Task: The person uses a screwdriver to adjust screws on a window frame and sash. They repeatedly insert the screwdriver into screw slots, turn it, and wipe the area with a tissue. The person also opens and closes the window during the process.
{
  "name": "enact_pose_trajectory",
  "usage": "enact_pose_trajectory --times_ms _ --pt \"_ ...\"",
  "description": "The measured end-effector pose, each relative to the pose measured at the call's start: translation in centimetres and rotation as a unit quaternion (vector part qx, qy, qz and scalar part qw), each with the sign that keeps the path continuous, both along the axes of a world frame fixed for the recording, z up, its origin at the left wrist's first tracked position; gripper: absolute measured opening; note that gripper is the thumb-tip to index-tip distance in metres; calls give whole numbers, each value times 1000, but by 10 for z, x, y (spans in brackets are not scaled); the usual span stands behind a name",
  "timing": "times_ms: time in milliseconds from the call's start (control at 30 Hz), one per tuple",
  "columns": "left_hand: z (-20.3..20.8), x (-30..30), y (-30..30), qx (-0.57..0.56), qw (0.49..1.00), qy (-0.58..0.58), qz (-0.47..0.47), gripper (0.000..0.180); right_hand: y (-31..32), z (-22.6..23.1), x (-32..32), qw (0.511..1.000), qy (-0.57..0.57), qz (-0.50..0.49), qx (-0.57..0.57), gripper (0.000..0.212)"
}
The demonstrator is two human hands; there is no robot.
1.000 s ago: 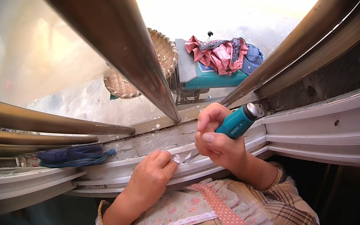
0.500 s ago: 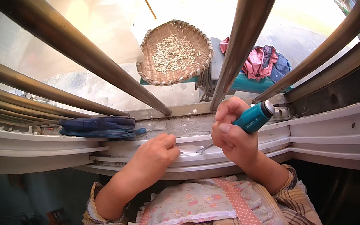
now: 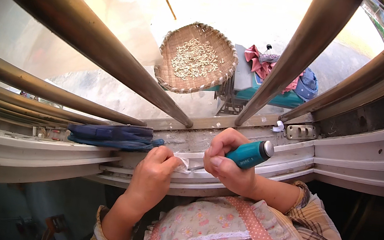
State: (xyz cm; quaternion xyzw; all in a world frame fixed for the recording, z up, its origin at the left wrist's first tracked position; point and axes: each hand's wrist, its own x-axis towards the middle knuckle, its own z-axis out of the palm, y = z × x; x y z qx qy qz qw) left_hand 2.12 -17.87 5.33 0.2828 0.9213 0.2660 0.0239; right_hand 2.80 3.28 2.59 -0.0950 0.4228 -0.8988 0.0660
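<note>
My right hand is closed around the teal handle of a screwdriver, whose silver-capped end points up to the right. Its thin metal shaft runs left, low over the white window track, toward my left hand. A crumpled white piece, tissue or thin cloth, is pinched in my left hand, just above the track. The screwdriver's tip lies by this white piece; whether they touch, I cannot tell. Close beyond my left hand, a dark blue zipped pouch rests on the sill.
Thick metal bars stand just beyond the sill. Outside them are a round woven basket of small pale pieces and a pile of pink and blue cloth. A metal plate and a white scrap sit at the right.
My right hand has moved left and down with the screwdriver, now tilted flatter. My left hand shows more of the crumpled white piece. The whole view has shifted slightly.
</note>
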Motion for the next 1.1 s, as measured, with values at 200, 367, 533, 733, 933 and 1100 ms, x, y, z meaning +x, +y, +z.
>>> enact_pose_trajectory --times_ms 200,367,533,733,933,1100 --pt "-5 11 5 89 995 -34 33 21 6 -2 -3 999 -36 15 -37 11" --pt "-10 19 15 120 992 -33 30 27 25 -1 -4 997 -24 49 59 13" --pt "-20 22 16 123 991 -26 47 28 46 19 -20 941 97 99 310 20" --pt "-13 23 15 72 993 10 97 26 68 26 -32 897 69 192 391 28" --pt "-24 20 10 90 993 2 80 17 67 24 -33 910 75 180 367 33" --pt "-13 10 10 108 990 38 82 20 70 31 -29 944 62 152 286 24"
